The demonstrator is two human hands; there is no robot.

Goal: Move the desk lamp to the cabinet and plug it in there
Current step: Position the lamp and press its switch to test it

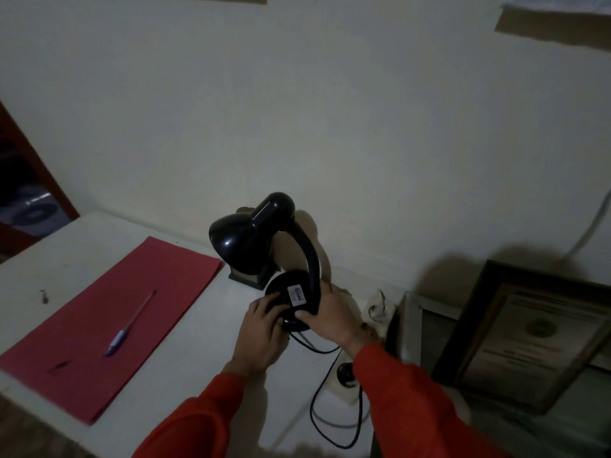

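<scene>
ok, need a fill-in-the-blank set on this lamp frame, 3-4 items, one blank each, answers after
1. Both hands, left hand and right hand, hold the black desk lamp by its round ____.
2. The pen lies on a sheet of ____ paper.
3. The lamp's black cord runs down to a plug in the white ____.
4. The person's sleeves are ____.

Missing words: base; red; power strip; red

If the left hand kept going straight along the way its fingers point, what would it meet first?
The left hand already touches the black desk lamp at its round base, so that base blocks it at once. Beyond probably comes the small dark box behind the lamp; depth is unclear.
</scene>
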